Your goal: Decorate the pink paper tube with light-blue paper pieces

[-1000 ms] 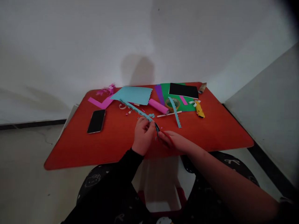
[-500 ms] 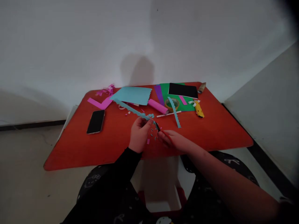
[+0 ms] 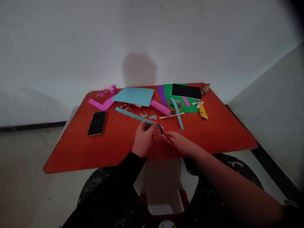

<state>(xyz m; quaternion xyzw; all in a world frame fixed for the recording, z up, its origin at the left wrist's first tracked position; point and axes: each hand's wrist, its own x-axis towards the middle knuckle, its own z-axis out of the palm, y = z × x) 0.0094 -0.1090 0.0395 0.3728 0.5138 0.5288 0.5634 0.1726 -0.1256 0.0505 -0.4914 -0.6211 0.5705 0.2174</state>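
Turquoise paper strip (image 3: 135, 116) is sitting pinched between the thumb and fingers of my left hand (image 3: 143, 139) as I'm feeding it, above the orange-red table (image 3: 71, 152), into the red scissors (image 3: 168, 137) my right hand (image 3: 178, 142) is gripping with fingers pressed together, blue paper snippets (image 3: 155, 136) lying just below.

The light is dim and flat, coming softly from behind the camera, with no lamp in view. A blurred, rounded shadow falls on the wall (image 3: 139, 69) just beyond the red table (image 3: 213, 136), whose surface shows no hard glare. Well above the table's far right corner, the frame fades to near black. Straight lines bow towards the edges, and fine detail looks slightly soft.
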